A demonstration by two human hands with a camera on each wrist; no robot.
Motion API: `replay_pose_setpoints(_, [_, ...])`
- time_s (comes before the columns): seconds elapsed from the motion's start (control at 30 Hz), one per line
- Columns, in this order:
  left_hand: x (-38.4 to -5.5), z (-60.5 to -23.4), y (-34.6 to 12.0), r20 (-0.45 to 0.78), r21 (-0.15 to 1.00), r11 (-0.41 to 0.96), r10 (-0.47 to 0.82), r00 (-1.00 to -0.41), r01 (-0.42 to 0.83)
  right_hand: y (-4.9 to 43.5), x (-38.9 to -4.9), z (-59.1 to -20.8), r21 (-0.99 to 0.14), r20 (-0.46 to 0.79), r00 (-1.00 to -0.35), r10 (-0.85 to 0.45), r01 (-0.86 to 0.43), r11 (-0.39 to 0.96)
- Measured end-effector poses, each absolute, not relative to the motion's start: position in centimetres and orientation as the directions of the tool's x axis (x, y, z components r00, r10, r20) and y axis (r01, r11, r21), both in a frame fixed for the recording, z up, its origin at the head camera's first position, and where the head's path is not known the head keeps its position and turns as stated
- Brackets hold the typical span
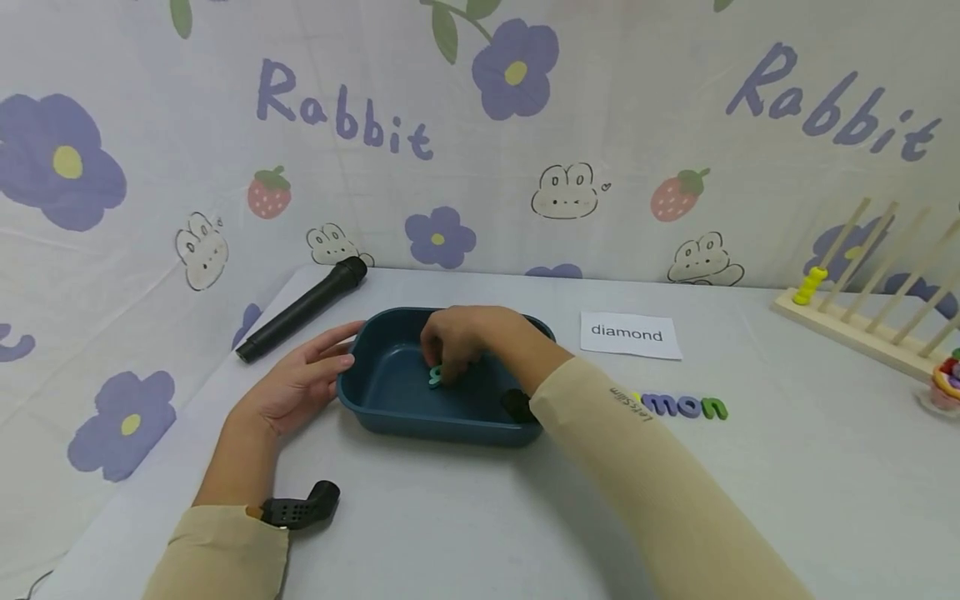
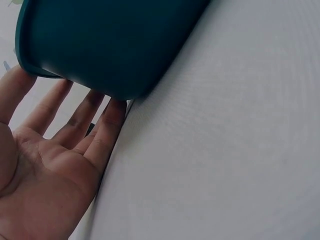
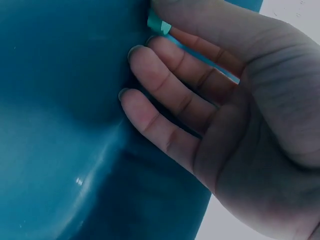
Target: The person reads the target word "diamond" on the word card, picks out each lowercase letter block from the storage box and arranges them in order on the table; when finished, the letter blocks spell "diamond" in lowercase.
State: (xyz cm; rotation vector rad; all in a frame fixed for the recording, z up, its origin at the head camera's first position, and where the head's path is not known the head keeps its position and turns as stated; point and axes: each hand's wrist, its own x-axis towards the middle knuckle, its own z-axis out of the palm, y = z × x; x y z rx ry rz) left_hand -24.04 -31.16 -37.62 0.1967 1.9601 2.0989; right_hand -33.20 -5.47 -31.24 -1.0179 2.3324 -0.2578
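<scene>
A dark teal plastic basin stands on the white table between the hands. The left hand rests its fairly straight fingers against the basin's left end; in the left wrist view these fingertips touch the outer wall. Inside the basin, the right hand pinches a small green toy letter between thumb and forefinger, close to the basin floor. The right wrist view shows an edge of that green letter under the thumb, the other fingers loosely bent. Which letter it is cannot be told.
A white card reading "diamond" lies right of the basin. In front of it sit coloured letters reading "mon", a yellow piece partly behind the right sleeve. A black microphone lies back left; a wooden peg rack stands far right.
</scene>
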Motion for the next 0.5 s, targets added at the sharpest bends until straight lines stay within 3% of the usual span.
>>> replay_pose_setpoints(0.33, [-23.9,-37.4,-31.1,-0.081,0.993,-0.062,0.291,-0.953,-0.103,-4.5,-34.4,-31.1,-0.47,-0.342,-0.571,-0.747,-0.584,0.662])
replay_pose_setpoints(0.5, [-23.9,-37.5,-31.2,-0.077,0.994,-0.054,0.296,-0.952,-0.098,-4.2,-34.5,-30.5,-0.564,-0.323,-0.544,-0.775,-0.546,0.619])
